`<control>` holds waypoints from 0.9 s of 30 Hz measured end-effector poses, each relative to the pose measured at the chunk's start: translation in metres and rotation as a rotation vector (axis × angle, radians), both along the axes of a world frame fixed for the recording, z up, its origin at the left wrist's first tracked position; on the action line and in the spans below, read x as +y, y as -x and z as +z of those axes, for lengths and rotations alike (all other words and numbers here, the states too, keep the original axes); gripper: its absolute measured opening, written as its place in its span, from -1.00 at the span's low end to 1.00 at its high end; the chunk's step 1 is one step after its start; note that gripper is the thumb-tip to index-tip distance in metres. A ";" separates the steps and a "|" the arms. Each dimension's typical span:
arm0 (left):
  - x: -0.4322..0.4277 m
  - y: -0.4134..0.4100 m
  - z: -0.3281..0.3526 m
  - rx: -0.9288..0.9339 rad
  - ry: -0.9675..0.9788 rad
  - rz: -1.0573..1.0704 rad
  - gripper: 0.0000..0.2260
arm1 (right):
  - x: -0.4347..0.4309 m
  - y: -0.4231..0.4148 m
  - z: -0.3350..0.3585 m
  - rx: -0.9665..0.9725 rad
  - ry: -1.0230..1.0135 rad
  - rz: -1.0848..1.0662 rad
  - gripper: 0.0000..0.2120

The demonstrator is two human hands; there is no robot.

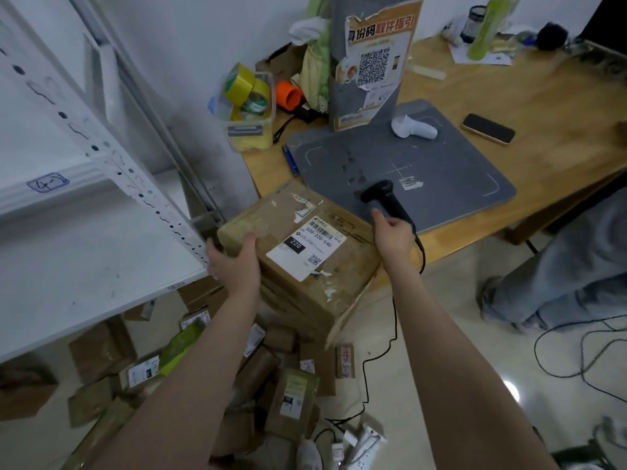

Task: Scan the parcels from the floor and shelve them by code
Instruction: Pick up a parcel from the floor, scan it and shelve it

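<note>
The left hand [234, 262] grips the near-left corner of a worn brown cardboard parcel [298, 252] with a white shipping label [307, 247]. The right hand [393, 232] is curled round a black corded handheld scanner [385, 200], just right of the parcel. Beyond the fingers lies a grey mat [441, 178] on a wooden table [543, 96]; a white metal shelf [84, 259] stands left, with small brown parcels [271, 378] on the floor below.

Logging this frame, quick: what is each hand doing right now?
Left hand: holds the cardboard parcel by its left end.
Right hand: grips the handle of the black barcode scanner.
</note>
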State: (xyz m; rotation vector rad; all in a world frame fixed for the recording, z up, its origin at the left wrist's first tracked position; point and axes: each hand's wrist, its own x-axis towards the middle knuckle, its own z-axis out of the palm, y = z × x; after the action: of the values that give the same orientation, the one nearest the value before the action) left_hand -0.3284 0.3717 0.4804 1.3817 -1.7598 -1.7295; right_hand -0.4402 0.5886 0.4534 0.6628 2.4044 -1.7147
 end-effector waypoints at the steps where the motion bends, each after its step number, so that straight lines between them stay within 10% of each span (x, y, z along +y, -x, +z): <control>1: 0.002 0.004 0.001 -0.013 0.153 -0.036 -0.23 | 0.005 0.009 -0.001 0.022 -0.059 -0.011 -0.68; 12: -0.006 -0.008 -0.040 -0.256 0.342 -0.107 -0.31 | 0.029 0.065 -0.027 -0.233 -0.488 0.274 -0.55; 20: -0.003 0.003 -0.041 -0.177 0.018 0.142 0.03 | 0.021 0.044 -0.022 -0.030 -0.277 0.126 -0.64; 27: 0.016 -0.009 -0.030 -0.066 -0.087 0.191 -0.05 | 0.017 -0.011 0.038 0.244 -0.164 0.263 -0.85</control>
State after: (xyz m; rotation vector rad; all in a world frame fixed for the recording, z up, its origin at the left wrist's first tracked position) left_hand -0.3194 0.3876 0.4505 1.6041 -1.5441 -1.6928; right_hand -0.4291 0.6051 0.4911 0.1456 2.6712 -1.5827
